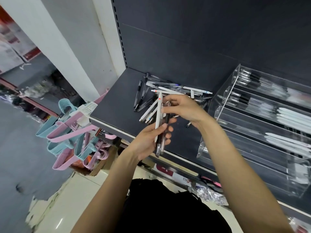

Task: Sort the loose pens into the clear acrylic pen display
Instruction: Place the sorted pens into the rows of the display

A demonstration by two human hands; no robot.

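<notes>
Setting: retail shop, stationery and housewares aisle. Evidence: dark gondola shelf (117,105) with slotted metal upright (118,31) and plain back panel (202,39); tiered clear acrylic pen display (252,125) at the shelf's right end, its rows stocked with pens; heap of loose pens (161,91) near the shelf's back edge; bundles of pink and blue plastic hangers (67,132) hung off the shelf's left front corner; packaged goods (207,192) on the lower tier; further stocked racks (42,88) across the tiled floor (80,190)
</notes>
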